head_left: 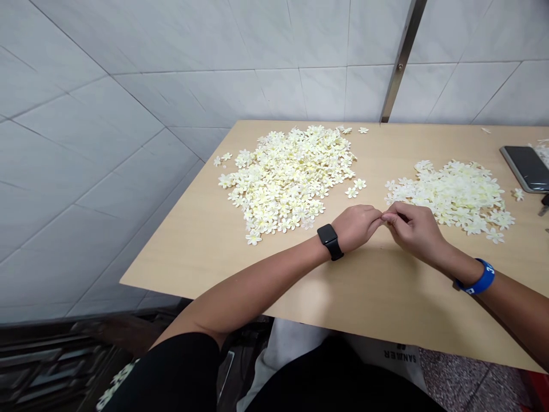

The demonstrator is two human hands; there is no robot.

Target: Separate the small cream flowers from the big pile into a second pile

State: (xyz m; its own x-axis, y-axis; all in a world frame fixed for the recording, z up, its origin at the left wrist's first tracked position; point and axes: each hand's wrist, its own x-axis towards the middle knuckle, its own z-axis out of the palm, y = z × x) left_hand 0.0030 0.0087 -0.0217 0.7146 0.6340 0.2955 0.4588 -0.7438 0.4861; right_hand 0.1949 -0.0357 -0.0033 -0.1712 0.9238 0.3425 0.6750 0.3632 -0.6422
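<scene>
Both of my hands meet over the front middle of the table, their fingertips pinched together. My left hand [357, 226], with a black watch [329, 240] on its wrist, is closed at the fingertips. Against it my right hand [414, 229] pinches with thumb and forefinger; a blue wristband [481, 277] circles that wrist. Whatever lies between the fingertips is hidden or too small to name. A large heap of white flowers with pale yellow centres [291, 177] spreads beyond my left hand. Just behind my right hand lies a smaller heap of similar flowers [461, 194].
The light wooden table [257, 274] stands against a tiled wall [206, 46], with a metal strip [401, 63] running up it. A phone [527, 167] lies at the right. Loose flowers [355, 187] sit between the heaps. A white sack [287, 349] is below the table's front edge.
</scene>
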